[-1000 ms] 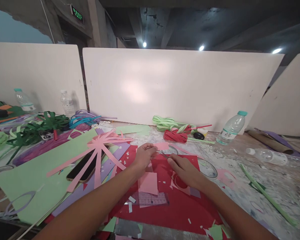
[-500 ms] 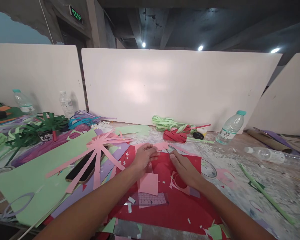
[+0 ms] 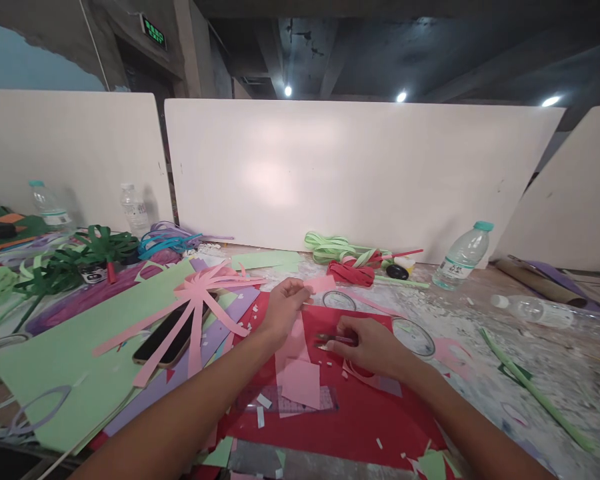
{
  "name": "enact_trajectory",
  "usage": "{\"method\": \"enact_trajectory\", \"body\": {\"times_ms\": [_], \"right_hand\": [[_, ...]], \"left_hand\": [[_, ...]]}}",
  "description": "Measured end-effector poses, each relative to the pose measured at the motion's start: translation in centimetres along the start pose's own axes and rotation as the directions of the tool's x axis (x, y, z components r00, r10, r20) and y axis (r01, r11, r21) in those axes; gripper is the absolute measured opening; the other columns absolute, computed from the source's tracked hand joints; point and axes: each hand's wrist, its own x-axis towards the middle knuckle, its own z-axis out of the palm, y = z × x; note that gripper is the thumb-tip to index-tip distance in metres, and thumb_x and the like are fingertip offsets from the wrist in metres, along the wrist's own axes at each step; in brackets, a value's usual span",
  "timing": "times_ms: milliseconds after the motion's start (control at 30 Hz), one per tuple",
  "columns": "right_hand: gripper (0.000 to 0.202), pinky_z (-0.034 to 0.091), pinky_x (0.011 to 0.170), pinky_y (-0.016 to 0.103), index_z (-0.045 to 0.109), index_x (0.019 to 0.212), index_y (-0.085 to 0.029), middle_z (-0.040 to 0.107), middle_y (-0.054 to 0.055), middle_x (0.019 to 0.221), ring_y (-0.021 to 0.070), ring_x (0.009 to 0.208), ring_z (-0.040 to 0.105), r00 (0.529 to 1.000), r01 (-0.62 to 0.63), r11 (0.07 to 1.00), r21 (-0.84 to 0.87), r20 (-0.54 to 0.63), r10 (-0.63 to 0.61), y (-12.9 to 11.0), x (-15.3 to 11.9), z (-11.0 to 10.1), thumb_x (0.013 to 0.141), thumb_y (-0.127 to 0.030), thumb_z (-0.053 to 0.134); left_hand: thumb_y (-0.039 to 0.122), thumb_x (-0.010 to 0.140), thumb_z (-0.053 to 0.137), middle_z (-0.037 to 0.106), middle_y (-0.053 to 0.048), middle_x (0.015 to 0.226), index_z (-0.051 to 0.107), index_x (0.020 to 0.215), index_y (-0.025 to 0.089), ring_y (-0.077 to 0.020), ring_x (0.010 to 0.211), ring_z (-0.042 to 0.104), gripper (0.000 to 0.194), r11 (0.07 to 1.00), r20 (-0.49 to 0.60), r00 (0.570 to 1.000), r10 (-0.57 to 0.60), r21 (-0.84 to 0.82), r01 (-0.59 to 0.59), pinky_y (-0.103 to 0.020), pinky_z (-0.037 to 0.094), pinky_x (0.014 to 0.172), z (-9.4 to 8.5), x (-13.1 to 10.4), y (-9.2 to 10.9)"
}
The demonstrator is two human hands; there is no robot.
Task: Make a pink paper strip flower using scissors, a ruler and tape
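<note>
My left hand [image 3: 286, 310] is closed in a pinch on a pink paper strip [image 3: 323, 284], which sticks out to the right of the fingers. Lower and to the right, my right hand [image 3: 369, 345] grips a slim dark tool [image 3: 337, 339] pointing left; its exact kind is not clear. Both hands are above a red sheet [image 3: 360, 427]. Between and below them lie a pink paper square [image 3: 301, 383] and a clear ruler [image 3: 327, 398]. A pink paper piece with a round cut-out [image 3: 353, 371] is partly hidden under my right hand.
On the left, a pink paper fringe [image 3: 197, 291] lies over a phone [image 3: 165, 337] and a green sheet [image 3: 80, 360]. Green ribbon [image 3: 325, 247] and red ribbon [image 3: 351, 273] lie behind the hands. A water bottle [image 3: 463, 257] stands before the white partition [image 3: 370, 173].
My right hand has moved down and toward me with the tool, away from the pink strip. The pink square has shifted slightly down and right. My left hand keeps its pinch.
</note>
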Motion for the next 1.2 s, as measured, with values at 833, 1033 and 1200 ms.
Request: {"method": "enact_trajectory", "body": {"times_ms": [833, 1033, 1200], "right_hand": [[0.027, 0.049, 0.056, 0.029, 0.056, 0.074, -0.022, 0.053, 0.001, 0.069, 0.0172, 0.062, 0.050, 0.961, 0.011, 0.901, 0.434, -0.253, 0.110, -1.7, 0.4, 0.0, 0.082, -0.048, 0.051], [0.029, 0.046, 0.052, 0.027, 0.056, 0.072, -0.022, 0.054, 0.001, 0.067, 0.0157, 0.057, 0.049, 0.962, 0.018, 0.904, 0.428, -0.255, 0.101, -1.5, 0.3, -0.4, 0.082, -0.048, 0.051], [0.029, 0.045, 0.050, 0.027, 0.057, 0.071, -0.022, 0.049, -0.002, 0.059, 0.0144, 0.053, 0.048, 0.965, 0.015, 0.881, 0.473, -0.239, 0.112, -1.8, 0.2, -0.4, 0.082, -0.047, 0.051]], "left_hand": [[-0.004, 0.042, 0.073, 0.070, 0.004, 0.068, 0.060, 0.093, 0.015, -0.0101, 0.042, 0.055, 0.056, 0.509, -0.027, 0.998, -0.062, 0.859, 0.055, -0.015, 0.036, 0.038, -21.3, 5.3, 12.7], [-0.009, 0.040, 0.068, 0.056, 0.011, 0.041, 0.062, 0.083, 0.014, -0.0098, 0.035, 0.050, 0.049, 0.508, -0.058, 0.995, -0.085, 0.856, 0.093, -0.013, 0.028, 0.035, -21.2, 5.6, 12.9], [-0.001, 0.036, 0.077, 0.061, 0.003, 0.046, 0.066, 0.073, 0.013, -0.0162, 0.041, 0.055, 0.041, 0.607, -0.070, 0.994, 0.087, 0.795, 0.004, -0.020, 0.037, 0.039, -18.5, 5.7, 14.7]]}}
